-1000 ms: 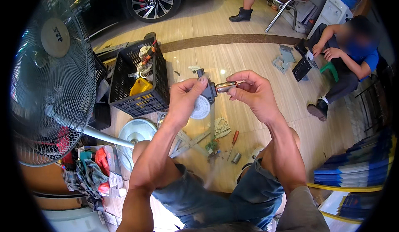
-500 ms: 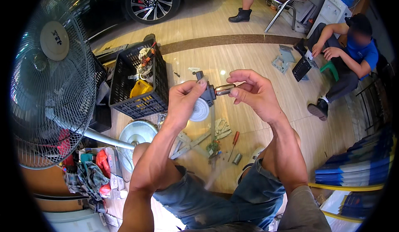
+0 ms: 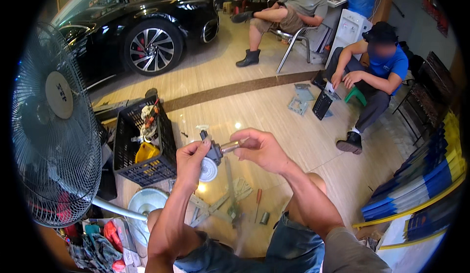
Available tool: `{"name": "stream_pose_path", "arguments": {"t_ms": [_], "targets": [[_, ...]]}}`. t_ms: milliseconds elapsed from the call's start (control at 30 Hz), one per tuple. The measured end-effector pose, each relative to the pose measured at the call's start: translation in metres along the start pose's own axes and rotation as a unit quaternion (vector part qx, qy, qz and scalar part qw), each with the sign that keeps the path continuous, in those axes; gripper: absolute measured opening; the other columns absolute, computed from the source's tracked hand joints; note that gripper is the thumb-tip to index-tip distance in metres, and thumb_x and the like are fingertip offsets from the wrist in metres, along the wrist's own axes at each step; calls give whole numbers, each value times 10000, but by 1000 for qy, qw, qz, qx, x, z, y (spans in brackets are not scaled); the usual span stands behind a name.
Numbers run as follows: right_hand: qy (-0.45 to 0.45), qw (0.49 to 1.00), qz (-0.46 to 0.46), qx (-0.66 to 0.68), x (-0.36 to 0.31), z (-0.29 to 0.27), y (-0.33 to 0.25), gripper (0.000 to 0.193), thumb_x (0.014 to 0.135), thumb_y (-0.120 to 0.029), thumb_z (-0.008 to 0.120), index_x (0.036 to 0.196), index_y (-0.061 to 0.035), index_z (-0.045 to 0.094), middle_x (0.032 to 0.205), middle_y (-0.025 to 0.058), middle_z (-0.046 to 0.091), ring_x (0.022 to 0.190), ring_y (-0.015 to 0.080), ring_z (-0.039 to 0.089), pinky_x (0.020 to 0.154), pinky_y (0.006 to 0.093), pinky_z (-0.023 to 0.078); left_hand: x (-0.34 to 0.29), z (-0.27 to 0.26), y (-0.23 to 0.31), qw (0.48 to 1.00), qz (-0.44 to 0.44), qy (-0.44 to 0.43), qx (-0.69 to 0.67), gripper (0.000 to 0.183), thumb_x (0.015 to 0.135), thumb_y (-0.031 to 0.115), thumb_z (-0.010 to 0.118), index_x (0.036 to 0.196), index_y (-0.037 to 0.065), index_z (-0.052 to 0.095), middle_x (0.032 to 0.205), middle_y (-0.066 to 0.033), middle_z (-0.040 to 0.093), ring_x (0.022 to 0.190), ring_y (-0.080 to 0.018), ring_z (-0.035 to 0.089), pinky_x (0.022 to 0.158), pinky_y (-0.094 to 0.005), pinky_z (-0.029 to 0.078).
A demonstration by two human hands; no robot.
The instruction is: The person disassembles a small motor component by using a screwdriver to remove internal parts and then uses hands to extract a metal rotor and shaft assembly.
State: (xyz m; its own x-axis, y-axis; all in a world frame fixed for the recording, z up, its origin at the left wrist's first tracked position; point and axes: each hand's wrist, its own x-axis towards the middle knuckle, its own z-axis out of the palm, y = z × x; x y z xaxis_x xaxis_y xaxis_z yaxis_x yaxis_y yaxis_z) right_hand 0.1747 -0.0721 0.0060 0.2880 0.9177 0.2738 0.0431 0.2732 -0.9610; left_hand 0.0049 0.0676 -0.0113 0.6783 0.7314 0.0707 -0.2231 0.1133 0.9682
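Note:
My left hand (image 3: 188,161) is closed around a dark grey motor housing (image 3: 214,154), its thumb pressed on top. Below the housing shows a round white disc (image 3: 209,170). A shiny metal cylinder (image 3: 228,147) sticks out of the housing toward the right. At its free end the thumb and fingertips of my right hand (image 3: 263,151) close on it. On the floor beneath lie a red-handled screwdriver (image 3: 258,199), a small metal can (image 3: 265,218), crossed metal bars (image 3: 213,212) and a pale glove (image 3: 241,189).
To the left stand a black plastic crate (image 3: 142,169) of parts and a large fan (image 3: 58,97) on a round base (image 3: 139,205). A black car (image 3: 112,43) is behind. Two people sit at the back right, one near metal plates (image 3: 299,102). Blue-yellow packs (image 3: 416,190) line the right.
The view has tilted upward, showing more of the car and the seated people. Both hands keep their hold on the housing and cylinder, which sit lower and farther left in the picture.

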Motion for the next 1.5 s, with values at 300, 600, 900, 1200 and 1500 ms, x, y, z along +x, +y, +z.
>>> {"name": "stream_pose_path", "arguments": {"t_ms": [300, 600, 900, 1200, 1500], "targets": [[40, 997, 42, -43, -1, -1, -4, 371, 964, -240, 644, 1237, 1, 575, 942, 79, 669, 782, 128, 644, 687, 290, 537, 0, -1, 1, 1000, -3, -16, 15, 273, 938, 249, 682, 844, -5, 716, 720, -18, 675, 586, -48, 559, 527, -213, 422], [-52, 983, 153, -85, -1, -15, -3, 388, 934, -221, 687, 1210, 32, 585, 955, 67, 658, 817, 118, 625, 690, 272, 525, -4, 4, 3, 999, -14, -27, 28, 282, 932, 269, 692, 866, -4, 722, 736, -16, 679, 597, -46, 562, 529, -211, 426], [-83, 985, 90, -118, -2, -9, -8, 404, 944, -244, 676, 1213, 34, 561, 938, 57, 654, 841, 101, 607, 726, 268, 516, -4, 3, 7, 998, -11, -42, 35, 294, 932, 274, 691, 876, -13, 725, 735, -29, 682, 597, -59, 579, 535, -214, 442], [-92, 990, 85, -71, -4, -7, -6, 431, 966, -291, 642, 1231, 33, 538, 902, 66, 647, 768, 117, 622, 686, 287, 533, -6, 4, 12, 999, -20, -30, 26, 305, 916, 278, 713, 867, -22, 727, 715, -27, 677, 584, -59, 572, 528, -215, 435], [-76, 993, 73, -56, -3, -5, 2, 363, 983, -250, 615, 1210, 26, 557, 875, 62, 648, 741, 112, 611, 675, 279, 518, -1, 1, 6, 999, -8, -19, 30, 303, 912, 278, 719, 862, -20, 728, 733, -17, 680, 591, -44, 561, 537, -209, 432]]}}
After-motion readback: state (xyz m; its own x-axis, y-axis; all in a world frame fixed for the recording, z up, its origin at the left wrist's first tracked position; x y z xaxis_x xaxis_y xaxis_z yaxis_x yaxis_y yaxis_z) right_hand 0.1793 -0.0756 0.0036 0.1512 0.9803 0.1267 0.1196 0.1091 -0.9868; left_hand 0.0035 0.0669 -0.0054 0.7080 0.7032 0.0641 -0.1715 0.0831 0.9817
